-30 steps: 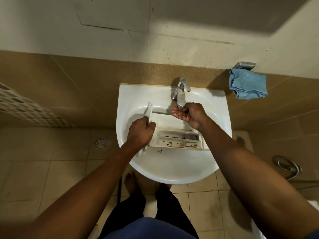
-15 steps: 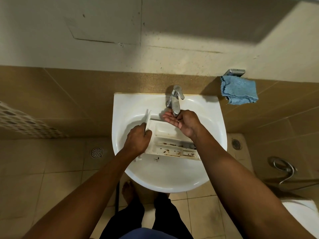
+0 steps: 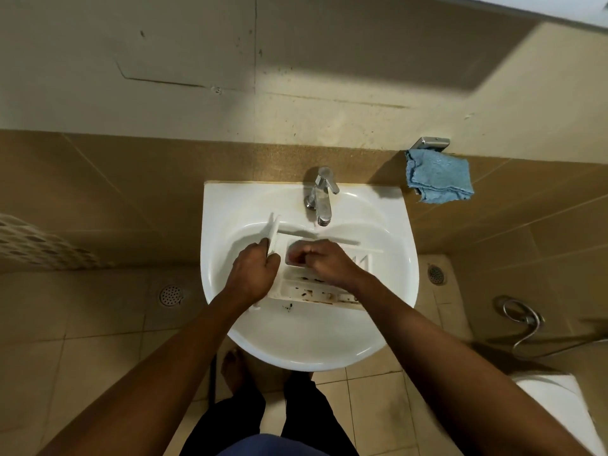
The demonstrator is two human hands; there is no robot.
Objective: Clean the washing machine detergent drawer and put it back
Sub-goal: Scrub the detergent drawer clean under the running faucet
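The white plastic detergent drawer (image 3: 314, 295) with brown-stained compartments is lying across the white ceramic basin (image 3: 296, 352), below the chrome tap (image 3: 321, 200). The left hand (image 3: 253, 274) is gripping its left end. The right hand (image 3: 324, 261), fingers curled into a fist, is pressing into its rear compartment. A blue cloth (image 3: 439, 177) is hanging nearby.

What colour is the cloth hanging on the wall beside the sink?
Light blue; the cloth shows plainly in the head view, under a metal holder.
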